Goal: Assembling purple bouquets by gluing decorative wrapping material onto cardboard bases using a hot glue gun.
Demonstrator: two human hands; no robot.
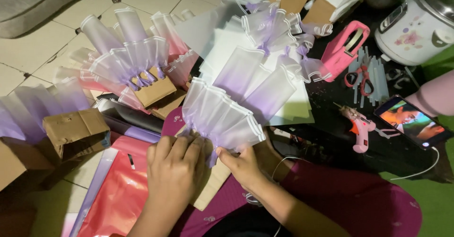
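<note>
Above both hands, pleated purple wrap fan (222, 116), base pinched

A pleated fan of sheer lilac wrapping paper (221, 116) with white-striped edges stands fanned open, its gathered base pinched low. It lies just in front of the stack of white sheets (227, 48), overlapping their near edge.

My left hand (174, 167) and right hand (242, 165) pinch gathered base of pleated purple-white wrapping fan (222, 116); pink glue gun (358, 126) well apart, right.
</note>
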